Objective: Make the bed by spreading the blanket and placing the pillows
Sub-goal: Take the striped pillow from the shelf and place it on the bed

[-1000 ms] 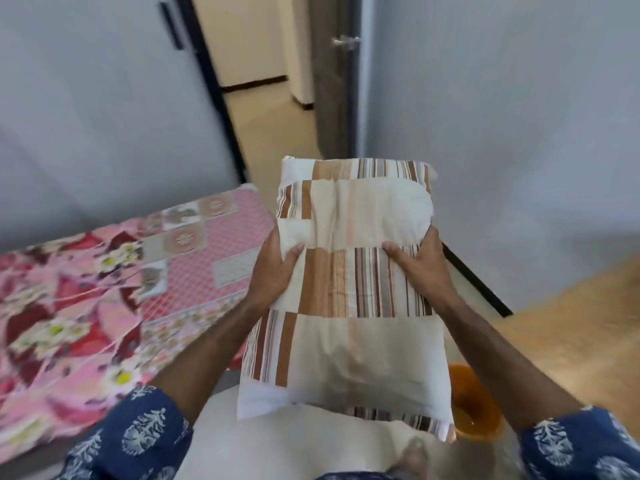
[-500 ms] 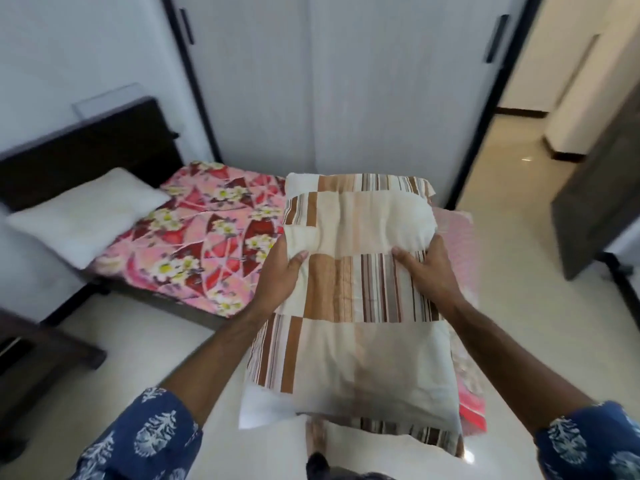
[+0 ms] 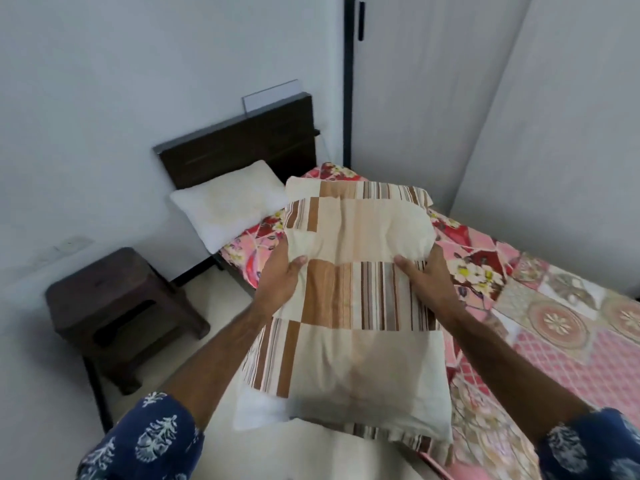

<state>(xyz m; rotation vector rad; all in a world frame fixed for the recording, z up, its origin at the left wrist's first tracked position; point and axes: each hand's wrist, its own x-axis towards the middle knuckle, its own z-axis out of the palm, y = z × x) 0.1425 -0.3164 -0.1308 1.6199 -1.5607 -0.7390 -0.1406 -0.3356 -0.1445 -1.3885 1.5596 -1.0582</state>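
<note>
I hold a cream pillow with brown striped patches (image 3: 356, 299) in front of me, over the near edge of the bed. My left hand (image 3: 282, 280) grips its left side and my right hand (image 3: 427, 280) grips its right side, thumbs on top. A pink and red floral blanket (image 3: 540, 306) lies spread over the bed. A plain white pillow (image 3: 228, 202) rests at the head of the bed, against the dark wooden headboard (image 3: 239, 143).
A dark brown stool (image 3: 117, 313) stands on the pale floor left of the bed, near the wall. White wardrobe doors (image 3: 433, 98) with a black frame stand behind the bed. The striped pillow hides part of the bed.
My view has swung left from the doorway to the head of the bed. The striped pillow stays gripped in both hands and has come nearer the headboard and the white pillow.
</note>
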